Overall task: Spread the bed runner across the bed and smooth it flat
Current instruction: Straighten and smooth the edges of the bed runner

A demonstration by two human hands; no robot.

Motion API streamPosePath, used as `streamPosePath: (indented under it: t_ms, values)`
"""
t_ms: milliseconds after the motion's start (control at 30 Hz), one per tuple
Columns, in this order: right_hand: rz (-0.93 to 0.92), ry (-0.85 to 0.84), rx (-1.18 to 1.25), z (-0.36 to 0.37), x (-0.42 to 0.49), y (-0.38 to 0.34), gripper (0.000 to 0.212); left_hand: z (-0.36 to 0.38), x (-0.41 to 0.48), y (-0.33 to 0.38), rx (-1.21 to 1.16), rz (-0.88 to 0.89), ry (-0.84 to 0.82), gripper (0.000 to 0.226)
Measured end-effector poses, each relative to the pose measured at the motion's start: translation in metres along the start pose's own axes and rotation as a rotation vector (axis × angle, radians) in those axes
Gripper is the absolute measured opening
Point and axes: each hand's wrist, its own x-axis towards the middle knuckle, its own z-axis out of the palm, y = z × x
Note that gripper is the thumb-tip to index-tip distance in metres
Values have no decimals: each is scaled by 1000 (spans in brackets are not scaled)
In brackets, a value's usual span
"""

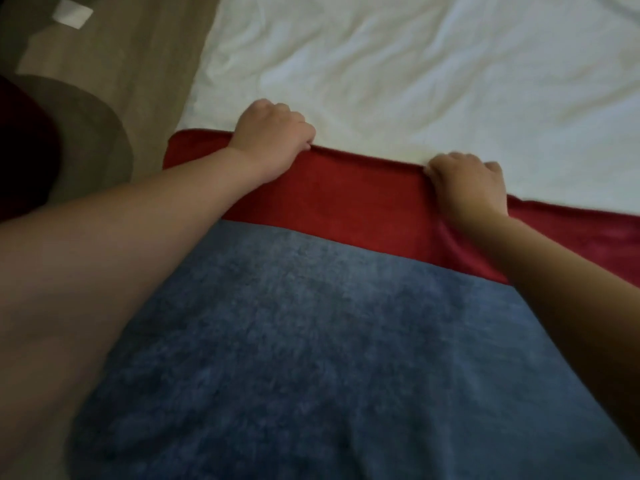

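Both hands are clamped on the far edge of the red bed runner [332, 199]. The left hand [273, 140] is curled into a fist, fingers folded over the hem with the knuckles up, so that grip is fully closed on the fabric. The right hand [467, 181] does the same thing further along the same edge, fingers tucked down over the hem and the thumb side pinching in toward the middle. Between the two hands the hem runs in a fairly straight, taut line (it dips a little toward the right hand).

The runner itself lies across the near end of the bed, on top of the white sheet [415, 74], with its left end reaching the bed's left side and its right end running out of frame. There are a few soft folds in the red cloth near the right wrist. The sheet beyond the runner is rumpled, with lots of shallow creases.

Closer to the camera, a blue fuzzy fabric [311, 358] overlaps the near part of the runner and fills most of the lower frame between the two bare forearms; I can't tell what it is.

Off the left side of the bed there's tan flooring [138, 64], a white square thing [72, 13] lying on it up in the corner, and something dark red [24, 147] at the left edge, too blurry to name.
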Motion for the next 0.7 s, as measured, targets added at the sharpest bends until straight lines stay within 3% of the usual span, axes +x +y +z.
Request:
streamPosePath:
  t_ms: [100, 200, 300, 433, 567, 700]
  values:
    - [74, -87, 95, 1, 21, 3, 34, 0, 9, 10, 54, -112, -44, 18]
    - [-6, -42, 125, 3, 15, 12, 30, -4, 9, 30, 14, -178, -53, 20]
    - [-59, 5, 115, 0, -6, 46, 25, -13, 15, 60, -69, -102, -45, 23]
    - [5, -2, 37, -2, -43, 128, 25, -20, 41, 119, -169, 2, -49, 28]
    - [15, 18, -15, -6, -70, 193, 28, -18, 74, 183, -193, 57, -46, 21]
    - [91, 22, 39, -10, -60, 236, 35, -15, 99, 209, -94, -24, -40, 19]
